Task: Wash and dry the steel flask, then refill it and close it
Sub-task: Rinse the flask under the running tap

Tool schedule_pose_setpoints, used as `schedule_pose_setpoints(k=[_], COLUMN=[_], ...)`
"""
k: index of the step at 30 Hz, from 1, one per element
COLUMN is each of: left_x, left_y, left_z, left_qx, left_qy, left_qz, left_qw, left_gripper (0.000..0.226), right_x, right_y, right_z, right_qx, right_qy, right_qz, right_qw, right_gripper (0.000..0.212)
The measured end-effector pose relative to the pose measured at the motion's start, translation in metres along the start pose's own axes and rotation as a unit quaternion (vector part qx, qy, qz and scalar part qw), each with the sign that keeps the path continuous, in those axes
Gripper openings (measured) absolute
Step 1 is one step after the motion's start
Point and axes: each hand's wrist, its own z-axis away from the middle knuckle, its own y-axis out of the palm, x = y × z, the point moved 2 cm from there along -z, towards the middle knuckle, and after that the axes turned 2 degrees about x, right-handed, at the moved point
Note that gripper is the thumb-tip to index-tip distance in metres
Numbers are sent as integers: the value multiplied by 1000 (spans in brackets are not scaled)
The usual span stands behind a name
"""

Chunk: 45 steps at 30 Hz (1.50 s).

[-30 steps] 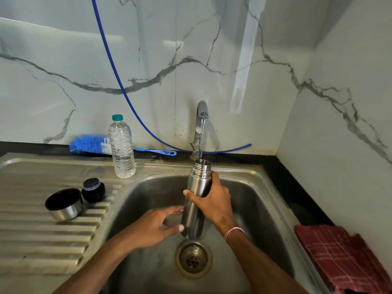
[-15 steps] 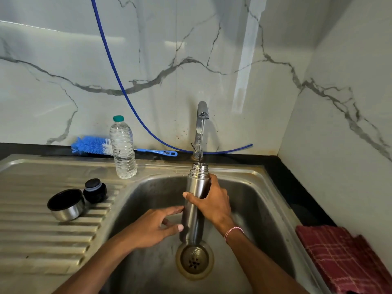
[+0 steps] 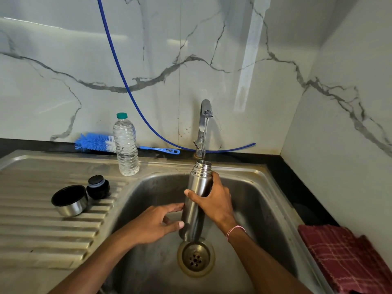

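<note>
The steel flask (image 3: 196, 200) stands upright in the sink basin (image 3: 261, 200), its open threaded mouth right under the tap (image 3: 204, 124). A thin stream of water runs from the tap into the mouth. My right hand (image 3: 214, 200) grips the flask around its upper body. My left hand (image 3: 158, 222) is beside the lower body with fingers relaxed, fingertips at the flask's side. The flask's steel cup cap (image 3: 69, 200) and black stopper (image 3: 98, 187) lie on the ribbed drainboard (image 3: 31, 230) to the left.
A clear plastic water bottle (image 3: 125, 145) with a green cap stands at the sink's back edge. Behind it lies a blue bottle brush (image 3: 95, 142). A blue hose (image 3: 118, 66) hangs down the marble wall. A red checked cloth (image 3: 347, 259) lies at the right. The drain (image 3: 196, 258) sits below the flask.
Water now runs from the tap into the flask's mouth. Both hands and the flask stay almost where they were.
</note>
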Motion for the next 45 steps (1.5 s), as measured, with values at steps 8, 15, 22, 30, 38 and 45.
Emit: schedule_pose_setpoints(k=[8, 15, 22, 30, 38, 45], left_x=[1, 0, -1, -4, -3, -4], left_y=[0, 1, 4, 3, 4, 4], left_z=[1, 1, -1, 0, 0, 0], left_qx=[7, 9, 2, 4, 7, 4], left_qy=[-6, -4, 2, 2, 1, 4], left_qz=[-2, -3, 2, 2, -5, -2], left_qw=[1000, 1000, 1000, 1000, 1000, 1000], left_gripper=[69, 71, 71, 69, 70, 69], right_x=[-2, -4, -5, -5, -2, -3], right_y=[2, 2, 1, 0, 1, 2], right_z=[-1, -2, -2, 0, 0, 0], right_qx=[10, 9, 5, 7, 3, 6], right_qy=[2, 1, 3, 2, -1, 4], right_qz=[4, 14, 21, 13, 17, 19], right_qw=[1000, 1000, 1000, 1000, 1000, 1000], right_gripper=[83, 82, 83, 81, 81, 86])
